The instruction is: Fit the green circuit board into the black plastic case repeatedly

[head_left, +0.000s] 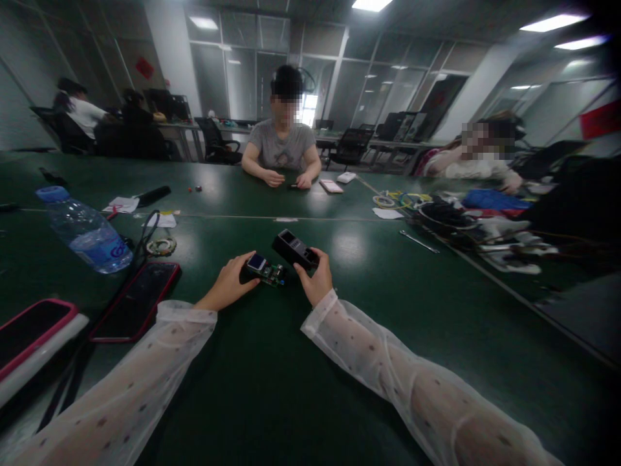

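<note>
My left hand (231, 279) is closed around one end of a small circuit board (272, 274) that carries a little square display (257, 261). Thumb and fingers hold it from opposite sides, just over the green table (272, 362). In my right hand (316, 278) is a black plastic casing (292, 247) with a rectangular window and several small openings, gripped at its near right end and tilted. Board and casing are apart, with a narrow gap between them. The undersides of both parts are hidden.
To the left are a tilted water bottle (90, 233), a red-edged phone (138, 301), a pink-cased phone (33, 333) and a beaded bracelet (162, 246). A wrench (420, 241) and tangled cables (446, 217) lie right. Across the table sits a person (281, 145).
</note>
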### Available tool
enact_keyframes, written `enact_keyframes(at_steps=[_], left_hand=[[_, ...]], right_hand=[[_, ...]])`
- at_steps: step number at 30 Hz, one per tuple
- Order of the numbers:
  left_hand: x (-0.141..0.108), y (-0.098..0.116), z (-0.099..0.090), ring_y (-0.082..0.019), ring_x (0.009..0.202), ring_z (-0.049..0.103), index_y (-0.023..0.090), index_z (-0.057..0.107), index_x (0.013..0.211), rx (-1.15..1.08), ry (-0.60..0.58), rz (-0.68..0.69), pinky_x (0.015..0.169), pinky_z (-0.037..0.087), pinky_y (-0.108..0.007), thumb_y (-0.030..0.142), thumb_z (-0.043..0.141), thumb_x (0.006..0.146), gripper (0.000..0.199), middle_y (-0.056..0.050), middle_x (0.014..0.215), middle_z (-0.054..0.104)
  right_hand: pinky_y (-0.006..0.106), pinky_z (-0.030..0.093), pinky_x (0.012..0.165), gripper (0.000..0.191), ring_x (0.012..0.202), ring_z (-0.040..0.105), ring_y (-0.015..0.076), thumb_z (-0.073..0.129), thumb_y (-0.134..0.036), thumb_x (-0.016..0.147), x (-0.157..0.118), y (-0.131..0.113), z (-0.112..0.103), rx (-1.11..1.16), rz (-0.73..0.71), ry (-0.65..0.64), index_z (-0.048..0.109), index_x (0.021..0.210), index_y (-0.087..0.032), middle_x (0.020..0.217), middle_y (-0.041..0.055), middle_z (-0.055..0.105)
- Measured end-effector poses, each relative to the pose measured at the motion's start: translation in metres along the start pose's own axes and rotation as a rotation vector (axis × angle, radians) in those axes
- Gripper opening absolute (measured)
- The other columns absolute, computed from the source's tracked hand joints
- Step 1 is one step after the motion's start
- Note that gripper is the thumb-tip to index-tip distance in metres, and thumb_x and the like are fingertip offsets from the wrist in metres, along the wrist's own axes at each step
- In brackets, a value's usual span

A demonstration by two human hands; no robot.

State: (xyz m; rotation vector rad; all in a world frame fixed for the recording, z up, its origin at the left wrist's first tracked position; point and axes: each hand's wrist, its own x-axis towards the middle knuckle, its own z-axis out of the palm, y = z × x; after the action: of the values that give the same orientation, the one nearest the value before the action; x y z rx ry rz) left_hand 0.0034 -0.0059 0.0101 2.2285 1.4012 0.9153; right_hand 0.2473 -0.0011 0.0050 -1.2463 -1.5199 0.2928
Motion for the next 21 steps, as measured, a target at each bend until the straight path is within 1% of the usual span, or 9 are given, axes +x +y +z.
enact_keyframes(at_steps=[3, 6, 12, 18, 21], left_hand=[[0.0, 0.001, -0.001, -0.03, 0.122, 0.047, 0.029, 0.034, 0.138, -0.006, 0.0, -0.005, 0.097, 0.039, -0.05, 0.037, 0.064, 0.079, 0.068, -0.01, 0.134, 0.049], [0.0, 0.001, -0.001, -0.03, 0.121, 0.048, 0.027, 0.036, 0.137, -0.007, -0.001, 0.008, 0.096, 0.04, -0.05, 0.037, 0.065, 0.078, 0.066, -0.01, 0.132, 0.051], [0.001, -0.005, 0.003, -0.03, 0.119, 0.049, 0.025, 0.04, 0.133, 0.013, 0.025, 0.032, 0.095, 0.041, -0.049, 0.037, 0.068, 0.076, 0.064, -0.011, 0.129, 0.053], [0.002, -0.006, 0.004, -0.031, 0.116, 0.051, 0.02, 0.044, 0.129, 0.025, 0.024, -0.011, 0.093, 0.043, -0.05, 0.043, 0.07, 0.074, 0.066, -0.013, 0.124, 0.055], [0.003, -0.005, 0.004, -0.032, 0.115, 0.052, 0.019, 0.045, 0.128, 0.027, 0.041, -0.012, 0.093, 0.043, -0.049, 0.043, 0.071, 0.072, 0.066, -0.013, 0.123, 0.056]], right_hand=[[0.047, 0.049, 0.092, 0.051, 0.105, 0.057, 0.0267, 0.063, -0.029, 0.079, -0.002, -0.009, -0.002, 0.06, -0.044, -0.01, 0.04, 0.124, -0.019, 0.116, 0.0128, 0.053], [0.045, 0.05, 0.092, 0.052, 0.105, 0.057, 0.0253, 0.064, -0.03, 0.08, -0.004, -0.016, -0.003, 0.083, -0.102, -0.049, 0.04, 0.125, -0.02, 0.117, 0.0116, 0.053], [0.045, 0.047, 0.098, 0.053, 0.113, 0.054, 0.0255, 0.061, -0.031, 0.083, -0.007, -0.022, -0.004, 0.089, -0.169, -0.178, 0.037, 0.129, -0.022, 0.121, 0.011, 0.051], [0.044, 0.048, 0.096, 0.053, 0.11, 0.056, 0.0251, 0.063, -0.029, 0.081, -0.008, -0.026, -0.004, 0.09, -0.215, -0.263, 0.04, 0.127, -0.023, 0.117, 0.0103, 0.053], [0.044, 0.048, 0.095, 0.052, 0.109, 0.056, 0.0248, 0.065, -0.027, 0.08, -0.007, -0.027, -0.004, 0.081, -0.231, -0.286, 0.041, 0.126, -0.023, 0.115, 0.0096, 0.054]])
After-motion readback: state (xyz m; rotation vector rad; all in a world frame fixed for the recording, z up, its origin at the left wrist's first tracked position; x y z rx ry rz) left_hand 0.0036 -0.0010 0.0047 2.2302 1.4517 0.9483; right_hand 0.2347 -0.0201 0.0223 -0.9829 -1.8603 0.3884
